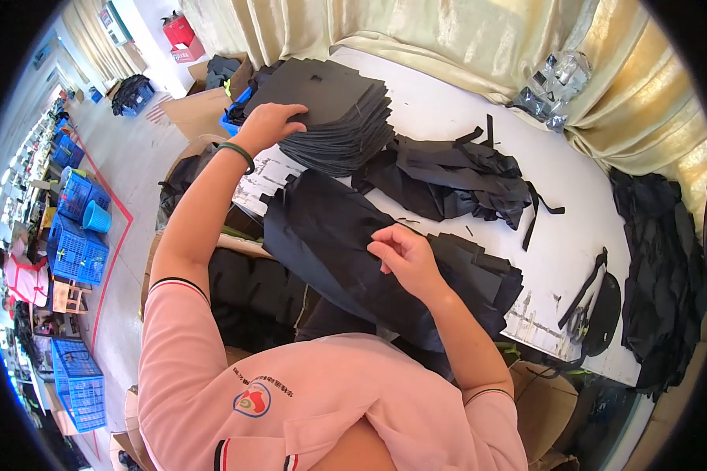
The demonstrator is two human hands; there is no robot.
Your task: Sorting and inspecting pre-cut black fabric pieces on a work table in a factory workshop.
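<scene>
The left hand [271, 122] lies with spread fingers on the stack of black sheets [334, 110]. They look thin, light and floppy, best lifted by an edge. The right hand [404, 255] pinches black fabric [330, 235] beside the stack.

The stack of cut sheets [330, 110] at upper centre is matt black, as are the fabric pieces [346, 243] mid-frame and the scrap strips [463, 177] right of centre. The desk [573, 196] is white, scuffed grey near its lower right edge. The shirt [306, 408] at the bottom is pink with dark-striped cuffs. A green band [238, 153] circles one wrist. Curtains [416, 31] along the top are pale gold. Crates [78, 251] at left are blue.
</scene>
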